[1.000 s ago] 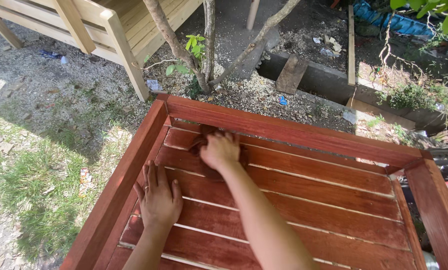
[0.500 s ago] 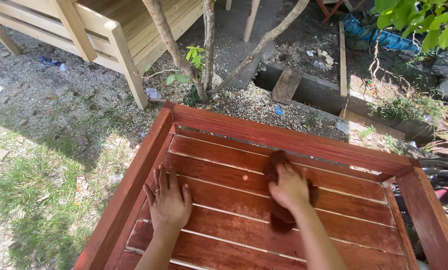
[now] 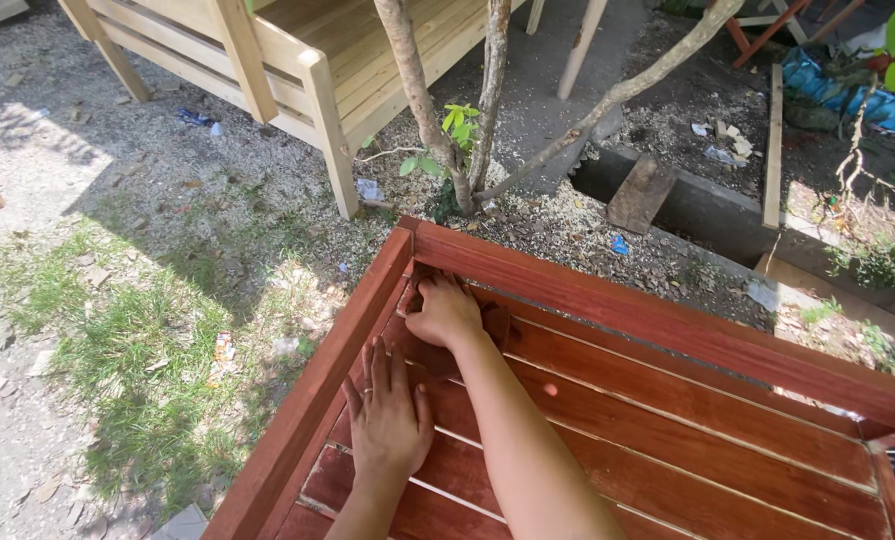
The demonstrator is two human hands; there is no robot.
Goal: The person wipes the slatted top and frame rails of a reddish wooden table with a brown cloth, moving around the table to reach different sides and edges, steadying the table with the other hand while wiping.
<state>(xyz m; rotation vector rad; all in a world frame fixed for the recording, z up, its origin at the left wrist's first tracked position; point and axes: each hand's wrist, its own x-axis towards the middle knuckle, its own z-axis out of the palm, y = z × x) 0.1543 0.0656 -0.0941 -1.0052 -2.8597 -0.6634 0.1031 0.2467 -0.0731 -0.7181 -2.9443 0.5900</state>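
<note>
A red-brown stained wooden slatted frame (image 3: 668,330) fills the lower right of the head view. My left hand (image 3: 388,415) lies flat, fingers spread, on the slats near the frame's left rail. My right hand (image 3: 448,312) reaches across into the far left corner of the frame and presses a dark brown rag (image 3: 495,322) against the slats; only a bit of the rag shows beside the hand.
An unpainted pale wooden bench (image 3: 308,60) stands at the top left. A thin tree (image 3: 438,130) rises just beyond the frame's corner. Gravel, sawdust and grass (image 3: 118,340) lie to the left. A concrete trench with a plank (image 3: 643,195) is behind.
My right hand has swept the rag from the middle of the slats back into the far left corner. My left hand stays flat in about the same place.
</note>
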